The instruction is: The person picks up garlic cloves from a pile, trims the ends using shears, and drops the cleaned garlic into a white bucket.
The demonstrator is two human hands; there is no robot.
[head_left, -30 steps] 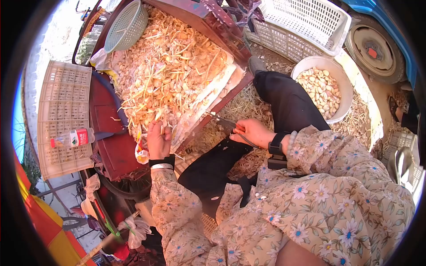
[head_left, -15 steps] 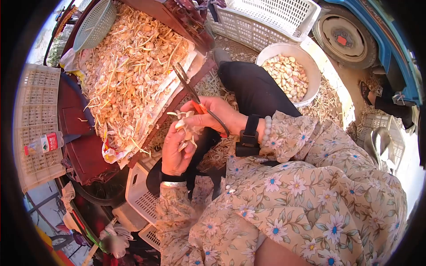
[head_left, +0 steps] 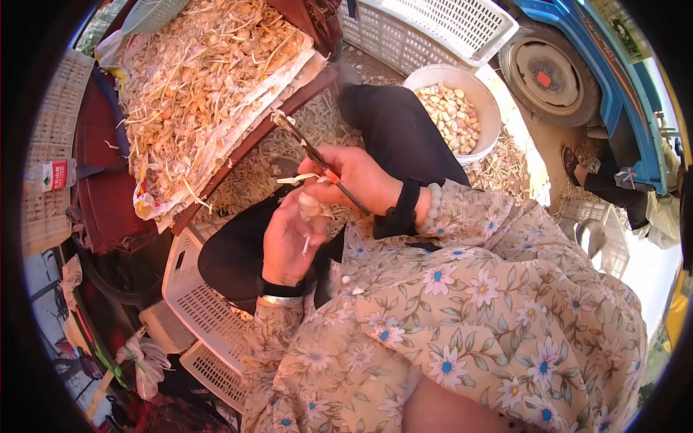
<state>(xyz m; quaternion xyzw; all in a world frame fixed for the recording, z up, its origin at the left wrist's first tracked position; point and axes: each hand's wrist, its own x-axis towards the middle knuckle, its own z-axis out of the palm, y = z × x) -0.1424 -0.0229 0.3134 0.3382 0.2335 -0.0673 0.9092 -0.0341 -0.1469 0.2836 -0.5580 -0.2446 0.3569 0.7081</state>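
Between my two hands is a piece of garlic [head_left: 310, 208] with pale skin and a bit of stem. My left hand [head_left: 287, 242] is closed around it from below, with a thin stalk poking out between the fingers. In my right hand [head_left: 361, 175] is a pair of shears [head_left: 317, 157] with orange on the handle, blades pointing up and left; the thumb of that hand touches the garlic. A heap of garlic skins and stalks [head_left: 209, 86] lies on the red surface at the upper left. Peeled cloves fill part of a white bucket [head_left: 486, 94] beyond my knee.
White plastic crates stand at the top [head_left: 404, 43], the far left [head_left: 54, 137] and below my left knee [head_left: 209, 303]. A blue vehicle's wheel [head_left: 550, 76] is at the upper right, near another person's foot [head_left: 570, 164]. Husks litter the ground.
The view has shifted, so the heap and bucket sit further left and higher. The shears remain in my right hand, and the garlic is now turned and held lower between my fingers.
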